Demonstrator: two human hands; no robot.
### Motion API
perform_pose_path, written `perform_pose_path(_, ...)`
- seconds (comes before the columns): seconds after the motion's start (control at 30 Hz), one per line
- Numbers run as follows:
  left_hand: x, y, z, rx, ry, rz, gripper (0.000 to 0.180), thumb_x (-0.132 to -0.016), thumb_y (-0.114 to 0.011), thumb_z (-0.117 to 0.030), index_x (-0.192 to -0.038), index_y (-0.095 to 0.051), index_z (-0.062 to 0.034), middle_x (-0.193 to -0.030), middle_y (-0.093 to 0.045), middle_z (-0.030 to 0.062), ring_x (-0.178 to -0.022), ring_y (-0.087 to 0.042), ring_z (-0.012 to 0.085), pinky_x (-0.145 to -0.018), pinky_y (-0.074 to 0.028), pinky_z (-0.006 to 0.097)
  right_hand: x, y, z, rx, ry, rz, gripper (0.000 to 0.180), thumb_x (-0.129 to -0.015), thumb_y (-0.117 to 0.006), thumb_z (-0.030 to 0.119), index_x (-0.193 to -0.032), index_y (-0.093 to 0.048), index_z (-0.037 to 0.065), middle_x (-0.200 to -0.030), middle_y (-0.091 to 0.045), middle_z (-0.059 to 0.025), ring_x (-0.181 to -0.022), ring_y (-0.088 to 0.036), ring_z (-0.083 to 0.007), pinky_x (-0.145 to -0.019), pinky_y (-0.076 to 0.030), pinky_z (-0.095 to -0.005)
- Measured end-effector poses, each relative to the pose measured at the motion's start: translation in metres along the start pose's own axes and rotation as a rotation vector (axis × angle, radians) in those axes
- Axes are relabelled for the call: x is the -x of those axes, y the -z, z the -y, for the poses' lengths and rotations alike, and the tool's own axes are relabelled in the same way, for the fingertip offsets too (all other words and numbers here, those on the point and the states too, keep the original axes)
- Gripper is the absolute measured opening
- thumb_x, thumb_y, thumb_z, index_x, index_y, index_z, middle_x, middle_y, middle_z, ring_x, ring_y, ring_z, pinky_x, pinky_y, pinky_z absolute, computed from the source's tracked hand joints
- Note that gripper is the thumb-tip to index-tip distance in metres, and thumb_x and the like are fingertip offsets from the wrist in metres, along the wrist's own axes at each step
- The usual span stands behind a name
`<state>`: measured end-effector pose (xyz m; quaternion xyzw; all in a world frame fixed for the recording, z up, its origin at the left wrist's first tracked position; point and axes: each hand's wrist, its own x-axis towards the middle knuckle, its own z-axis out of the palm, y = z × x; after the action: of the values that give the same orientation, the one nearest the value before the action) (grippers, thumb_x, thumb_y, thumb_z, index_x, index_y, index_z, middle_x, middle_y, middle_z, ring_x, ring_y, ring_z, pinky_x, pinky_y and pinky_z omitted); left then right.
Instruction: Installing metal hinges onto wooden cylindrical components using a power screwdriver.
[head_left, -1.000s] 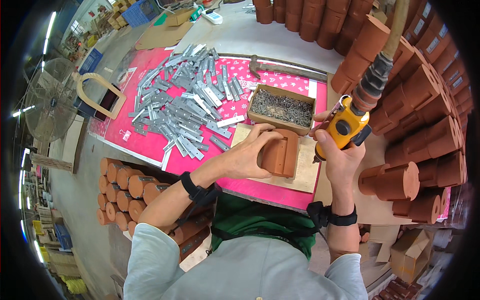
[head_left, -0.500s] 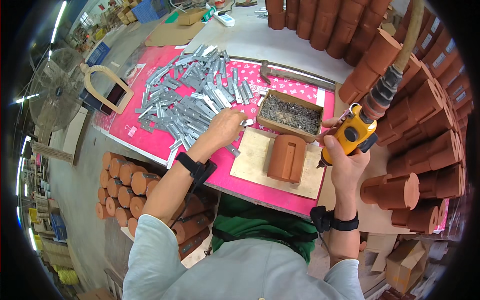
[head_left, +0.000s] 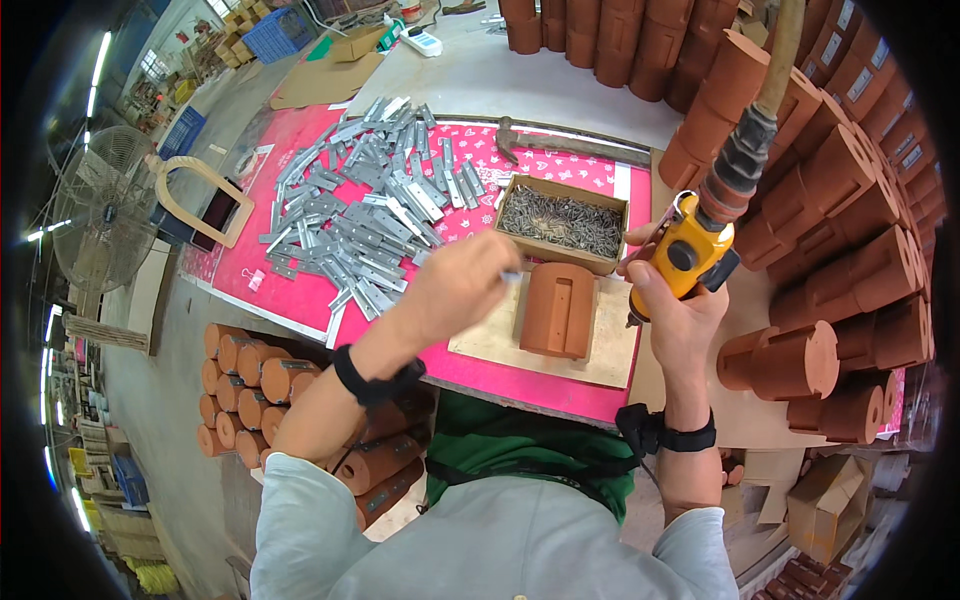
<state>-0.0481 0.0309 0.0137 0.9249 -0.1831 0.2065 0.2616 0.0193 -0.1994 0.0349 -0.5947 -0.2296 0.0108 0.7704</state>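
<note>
My left hand (head_left: 455, 288), blurred by motion, is closed on a small metal plate (head_left: 512, 276); only its end shows past the fingertips. It hovers just left of a reddish-brown cylinder (head_left: 545, 322) with a groove along its upper side. That cylinder lies on a thin wooden board (head_left: 615, 345). On the right, my right hand (head_left: 685, 315) grips a yellow power screwdriver (head_left: 685, 250), its tip pointing down beside the board and a thick hose rising from its top. Behind the cylinder stands an open box of screws (head_left: 560, 220).
A heap of metal plates (head_left: 350, 215) covers the pink table sheet (head_left: 440, 365). Along the back edge lies a hammer (head_left: 570, 146). Brown cylinders (head_left: 830, 280) are stacked at the right, with more cylinders (head_left: 250, 385) below left. A fan (head_left: 105, 200) stands far left.
My left hand has come away from the heap of plates toward the grooved cylinder, carrying a metal plate. My right hand still holds the screwdriver beside the board. The whole view has shifted slightly.
</note>
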Motion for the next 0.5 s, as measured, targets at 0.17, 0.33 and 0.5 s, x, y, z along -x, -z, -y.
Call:
perform_pose_path(0.17,0.012,-0.022,-0.04,-0.024,-0.301,-0.055,0.015,-0.07,-0.065,-0.005,-0.08,-0.054,-0.0017,-0.093,-0.061,0.0121,-0.091,-0.064,0.0291,-0.074,-0.053,0.037,0.0,-0.002,-0.006,0.022,0.013,0.02,0.039,-0.079,-0.072,0.002,-0.111,-0.051,0.001,-0.102,-0.064,-0.0064,-0.086,-0.058,-0.0099,-0.078,-0.049,-0.0251)
perform_pose_path(0.33,0.026,-0.03,-0.05,-0.057,-0.32,0.028,0.017,-0.068,-0.067,-0.006,-0.079,-0.056,0.0,-0.095,-0.06,0.0133,-0.1,-0.061,0.0317,-0.078,-0.053,0.039,0.0,0.0,-0.005,0.048,0.038,0.05,0.036,-0.079,-0.073,0.004,-0.108,-0.052,0.001,-0.101,-0.064,-0.0062,-0.086,-0.058,-0.0099,-0.077,-0.049,-0.0248)
perform_pose_path(0.5,0.034,-0.038,-0.053,-0.004,-0.313,0.022,0.024,-0.067,-0.073,-0.009,-0.082,-0.058,0.001,-0.096,-0.06,0.0137,-0.102,-0.061,0.0333,-0.082,-0.053,0.042,0.0,-0.002,-0.004,0.038,0.016,0.034,0.036,-0.079,-0.072,0.003,-0.108,-0.051,0.001,-0.101,-0.064,-0.0063,-0.086,-0.058,-0.0094,-0.077,-0.049,-0.0246)
